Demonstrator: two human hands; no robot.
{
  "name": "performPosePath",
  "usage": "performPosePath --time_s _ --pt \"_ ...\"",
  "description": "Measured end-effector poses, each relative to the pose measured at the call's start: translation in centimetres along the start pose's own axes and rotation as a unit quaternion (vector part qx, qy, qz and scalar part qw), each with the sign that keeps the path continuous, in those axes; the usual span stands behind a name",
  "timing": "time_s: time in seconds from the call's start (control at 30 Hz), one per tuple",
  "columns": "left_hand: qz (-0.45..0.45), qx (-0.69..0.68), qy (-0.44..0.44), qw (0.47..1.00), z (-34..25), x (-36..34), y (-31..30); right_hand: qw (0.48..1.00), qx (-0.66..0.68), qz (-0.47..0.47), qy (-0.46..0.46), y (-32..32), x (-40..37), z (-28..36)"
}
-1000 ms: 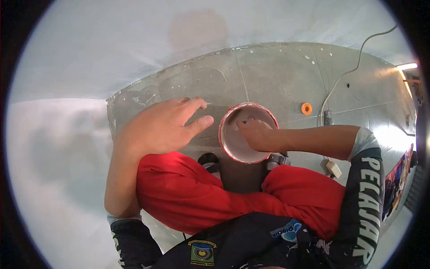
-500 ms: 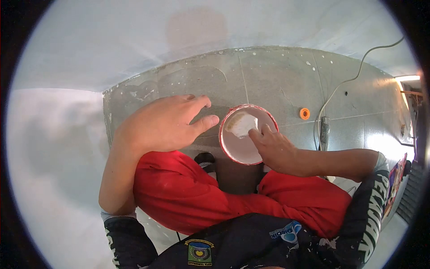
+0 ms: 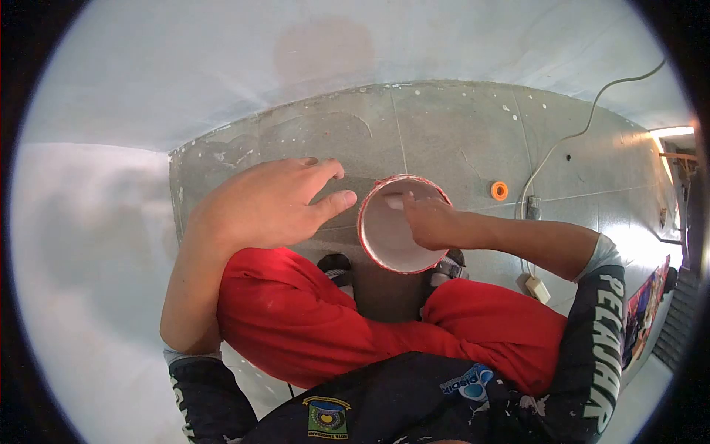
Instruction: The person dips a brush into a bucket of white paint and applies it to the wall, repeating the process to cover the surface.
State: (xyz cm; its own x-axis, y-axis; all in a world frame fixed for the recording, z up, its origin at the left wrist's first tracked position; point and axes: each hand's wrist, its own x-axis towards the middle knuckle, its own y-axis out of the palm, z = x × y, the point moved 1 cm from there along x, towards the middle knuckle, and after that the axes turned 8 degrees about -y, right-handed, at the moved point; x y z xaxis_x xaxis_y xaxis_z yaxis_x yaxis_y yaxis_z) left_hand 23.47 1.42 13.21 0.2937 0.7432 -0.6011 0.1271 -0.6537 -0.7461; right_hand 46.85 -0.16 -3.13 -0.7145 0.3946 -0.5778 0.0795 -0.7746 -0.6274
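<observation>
Between my knees stands a red-rimmed bucket [image 3: 381,240] with a whitish inside. My right hand [image 3: 430,220] reaches into it, fingers closed on a flat white piece [image 3: 394,201]. Most of that piece is hidden by the hand, so its kind does not show. To the left of the bucket, my left hand [image 3: 285,200] hovers above my left knee with thumb and fingers apart. It holds nothing, and its thumb tip is close to the rim without clearly touching.
An orange ring-shaped roll [image 3: 500,191] lies on the grey tile floor [image 3: 444,133] right of the bucket. A long cable [image 3: 562,139] runs past it to a white socket block [image 3: 538,288]. Walls [image 3: 177,81] rise ahead and at the left.
My right hand has moved up and left, deeper into the bucket, and turned. The white piece, broadly visible before, is now mostly hidden. My left hand has barely moved.
</observation>
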Motion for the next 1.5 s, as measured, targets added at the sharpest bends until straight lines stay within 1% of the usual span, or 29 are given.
performPosePath --time_s 0.03,0.1,0.13,0.2,0.23,0.3,0.33,0.43,0.5,0.53,0.57,0.6,0.63,0.7,0.73,0.8,0.83,0.9,0.93,1.0,1.03,1.1,1.13,1.2,1.23,1.3,1.33,1.4,1.5 --pt "-0.001 0.007 0.000 1.000 0.0 0.0 0.0 1.000 -0.001 0.001 0.001 -0.4 0.1 0.1" --pt "0.003 0.000 0.000 1.000 0.0 0.1 0.0 0.999 -0.033 -0.036 -0.003 -1.4 -0.1 0.3" --pt "0.007 -0.005 0.000 1.000 0.0 0.1 0.0 0.999 -0.034 -0.034 -0.004 -1.4 -0.4 0.4" --pt "0.005 -0.004 0.000 1.000 -0.1 0.0 -0.1 0.998 -0.014 -0.060 0.019 -1.3 -1.1 0.5" --pt "0.005 0.000 -0.001 1.000 -0.1 -0.1 -0.1 0.998 -0.015 -0.057 0.018 -2.2 -1.9 1.3" --pt "-0.003 -0.001 0.003 1.000 0.1 -0.2 0.1 0.998 -0.056 0.002 -0.008 -3.8 -3.7 2.6" --pt "-0.012 0.002 0.010 1.000 0.2 -0.2 0.2 0.998 -0.054 0.005 -0.008 -3.6 -3.7 2.4" --pt "-0.019 0.003 0.010 1.000 0.3 -0.1 0.3 0.997 -0.065 -0.025 -0.024 -2.1 -2.4 0.6" --pt "-0.009 0.002 0.006 1.000 -0.1 -0.1 0.1 0.981 -0.132 -0.055 -0.130 0.2 -0.2 -1.3" --pt "-0.002 -0.004 0.000 1.000 -0.3 -0.1 0.1 0.982 -0.126 -0.058 -0.127 -0.8 0.1 -0.4" --pt "0.003 0.000 0.002 1.000 -0.2 -0.1 0.2 0.996 -0.061 0.043 -0.048 -1.6 0.8 0.6" --pt "-0.007 -0.003 0.008 1.000 -0.1 -0.1 0.3 0.989 0.006 0.144 0.032 -2.0 1.0 1.2" --pt "-0.017 -0.006 0.013 1.000 0.0 -0.1 0.3 0.989 0.013 0.142 0.033 -1.5 1.1 0.8" --pt "-0.004 -0.010 0.005 1.000 -0.4 -0.3 0.0 0.996 0.005 0.016 -0.085 -0.2 1.7 0.2" --pt "0.001 -0.018 -0.006 1.000 -0.6 -0.3 -0.1 0.996 0.009 0.013 -0.084 0.4 2.1 -0.2" --pt "-0.008 -0.008 -0.005 1.000 -0.4 -0.3 0.3 0.992 0.006 0.044 -0.122 1.0 2.5 -0.6" --pt "-0.021 -0.002 -0.005 1.000 -0.3 -0.3 0.4 0.992 0.011 0.042 -0.121 0.9 2.5 -0.6" --pt "-0.018 0.004 -0.006 1.000 -0.4 -0.2 0.3 0.992 -0.003 0.095 -0.086 0.8 2.4 -0.6" --pt "-0.019 0.008 -0.008 1.000 -0.5 -0.1 0.2 0.992 0.001 0.093 -0.085 0.9 2.6 -0.7" --pt "-0.009 0.003 -0.007 1.000 -0.6 0.1 0.2 0.980 -0.033 0.149 -0.129 1.1 3.0 -1.0" --pt "-0.004 -0.005 -0.008 1.000 -0.6 0.1 0.2 0.980 -0.030 0.147 -0.128 1.1 3.3 -1.6" --pt "0.001 -0.003 -0.009 1.000 -0.7 0.2 0.1 0.968 0.054 0.230 -0.087 0.8 3.7 -3.0" --pt "0.004 -0.004 -0.012 1.000 -0.6 0.2 0.1 0.968 0.055 0.229 -0.088 -0.9 3.0 -2.6" --pt "0.003 -0.002 -0.011 1.000 -0.5 0.1 0.1 0.957 0.177 0.224 -0.048 -4.2 1.0 -2.4" --pt "0.000 0.001 -0.010 1.000 -0.5 0.1 0.1 0.957 0.177 0.224 -0.048 -4.5 0.9 -2.1" --pt "0.002 0.004 -0.013 1.000 -0.5 0.2 0.1 0.977 0.049 0.201 -0.041 -4.9 1.0 -1.5" --pt "0.004 0.007 -0.017 1.000 -0.5 0.2 0.1 0.978 0.049 0.199 -0.041 -4.3 1.3 -1.4" --pt "0.003 0.006 -0.012 1.000 -0.4 0.3 0.2 0.984 -0.078 0.149 -0.053 -2.4 2.1 -0.8" --pt "0.004 0.008 -0.010 1.000 -0.5 0.3 0.2 0.984 -0.103 0.134 -0.057 -0.5 2.6 0.0"
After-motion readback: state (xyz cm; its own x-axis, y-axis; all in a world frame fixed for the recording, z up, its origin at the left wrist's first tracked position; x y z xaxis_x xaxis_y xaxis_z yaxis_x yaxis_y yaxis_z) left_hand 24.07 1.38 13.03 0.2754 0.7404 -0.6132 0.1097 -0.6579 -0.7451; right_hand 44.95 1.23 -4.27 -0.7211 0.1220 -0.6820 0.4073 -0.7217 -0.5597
